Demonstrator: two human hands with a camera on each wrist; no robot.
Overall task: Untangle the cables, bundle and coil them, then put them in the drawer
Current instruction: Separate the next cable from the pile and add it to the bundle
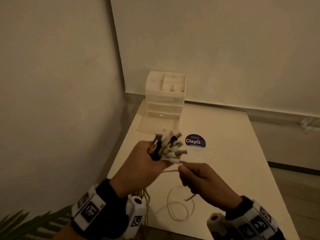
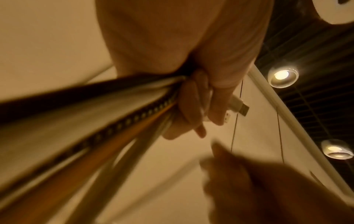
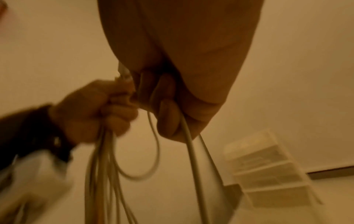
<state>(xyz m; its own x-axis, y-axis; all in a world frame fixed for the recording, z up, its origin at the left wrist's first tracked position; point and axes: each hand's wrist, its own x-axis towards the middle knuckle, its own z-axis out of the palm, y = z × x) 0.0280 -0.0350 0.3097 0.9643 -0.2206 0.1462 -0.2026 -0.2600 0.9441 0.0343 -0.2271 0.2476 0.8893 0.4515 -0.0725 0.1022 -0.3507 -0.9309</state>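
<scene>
The right hand (image 1: 206, 181) pinches one white cable (image 1: 178, 207) between curled fingers (image 3: 168, 119); its slack loops on the table (image 1: 225, 135) below the fingers. Just beside them, the left hand (image 1: 143, 160) grips the bundle (image 1: 166, 146), connector ends fanning out above its fingers (image 2: 189, 106), cords hanging below. Beyond both hands stands the drawer unit (image 1: 164, 97), lowest drawer (image 1: 157, 125) pulled open. Risk: pulling the single cable hard may tighten a snag or drag connectors out of the left-hand grip.
</scene>
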